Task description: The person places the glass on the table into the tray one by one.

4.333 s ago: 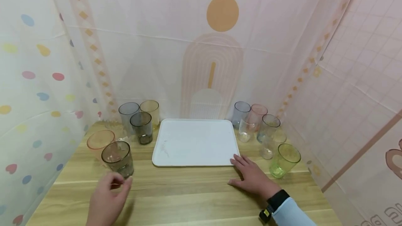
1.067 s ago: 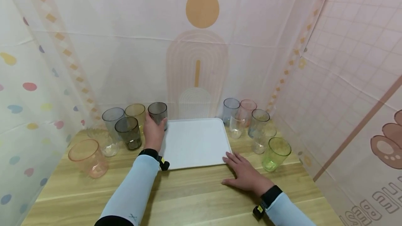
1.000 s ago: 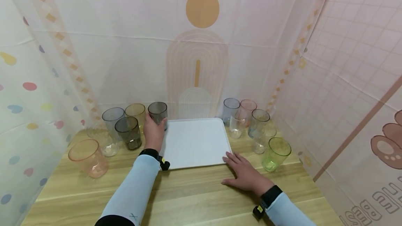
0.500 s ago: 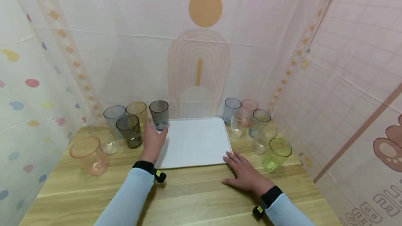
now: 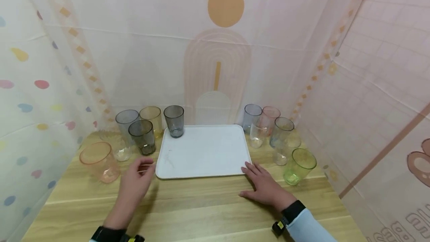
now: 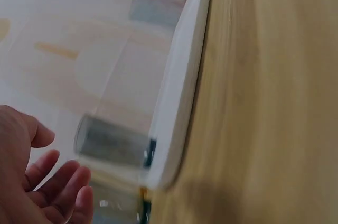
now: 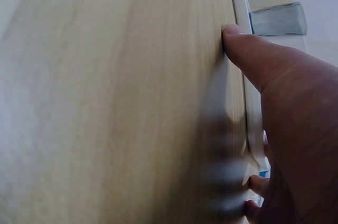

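Note:
A grey glass tumbler (image 5: 174, 121) stands upright on the far left corner of the white tray (image 5: 205, 156). My left hand (image 5: 136, 178) is held near the tray's front left corner, fingers loosely bent with nothing in them; in the left wrist view the same hand (image 6: 45, 176) is apart from the grey tumbler (image 6: 113, 142). A darker smoky tumbler (image 5: 142, 137) stands just beyond that hand. My right hand (image 5: 265, 186) rests spread at the tray's front right corner, fingertips at its rim. In the right wrist view its thumb (image 7: 253, 49) lies on the wood beside the tray edge.
Left of the tray stand an amber tumbler (image 5: 152, 118), a bluish one (image 5: 125, 122), a clear one and a pink-orange one (image 5: 104, 165). To the right are several more, including a green tumbler (image 5: 297, 169). A patterned curtain (image 5: 151, 66) hangs behind the wooden table (image 5: 201, 208).
My left hand took the grey tumbler from the front left to the tray's far left corner, let go of it, and drew back toward me. The right hand stayed at the tray corner.

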`<state>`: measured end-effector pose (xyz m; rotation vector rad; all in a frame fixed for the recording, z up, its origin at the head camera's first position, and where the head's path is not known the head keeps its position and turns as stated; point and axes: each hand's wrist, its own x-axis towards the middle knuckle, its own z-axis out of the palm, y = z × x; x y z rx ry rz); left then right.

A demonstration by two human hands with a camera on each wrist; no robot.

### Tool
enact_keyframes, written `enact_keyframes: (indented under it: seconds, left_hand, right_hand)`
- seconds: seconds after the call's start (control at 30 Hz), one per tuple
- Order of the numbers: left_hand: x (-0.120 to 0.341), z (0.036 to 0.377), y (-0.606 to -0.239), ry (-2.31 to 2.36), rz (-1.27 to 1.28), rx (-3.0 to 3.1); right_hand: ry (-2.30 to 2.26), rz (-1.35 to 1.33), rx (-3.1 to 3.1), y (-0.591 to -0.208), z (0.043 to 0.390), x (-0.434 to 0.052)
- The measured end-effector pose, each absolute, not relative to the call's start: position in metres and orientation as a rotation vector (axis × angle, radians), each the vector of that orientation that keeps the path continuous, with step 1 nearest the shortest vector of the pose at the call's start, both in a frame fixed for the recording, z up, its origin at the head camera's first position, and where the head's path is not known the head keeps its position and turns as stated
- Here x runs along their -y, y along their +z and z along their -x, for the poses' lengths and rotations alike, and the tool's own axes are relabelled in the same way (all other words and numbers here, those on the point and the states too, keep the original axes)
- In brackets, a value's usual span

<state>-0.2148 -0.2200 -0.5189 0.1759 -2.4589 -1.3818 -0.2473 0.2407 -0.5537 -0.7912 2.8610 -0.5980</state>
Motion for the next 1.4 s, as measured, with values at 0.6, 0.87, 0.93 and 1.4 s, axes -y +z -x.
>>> enact_keyframes:
  seconds: [0.6,0.87,0.93,1.4]
  left_hand:
    - [0.325,0.182,-0.543,-1.331,-0.694,1.911]
    - [0.341,0.201,-0.532,-1.519,-0.625,2.081]
    - [0.342,0.205,-0.535,-1.524,-0.629,2.092]
    - [0.348,0.221,-0.55,-1.385,-0.696,2.137]
  right_hand:
    - [-0.602,0.793,-2.842,-0.556,0.249,-0.242]
    - [-0.59,0.793,-2.849,-0.557,0.25,-0.244]
    - [-0.597,0.794,-2.85,-0.557,0.25,-0.244]
    - [-0.594,0.814,-2.866,-0.556,0.248,-0.244]
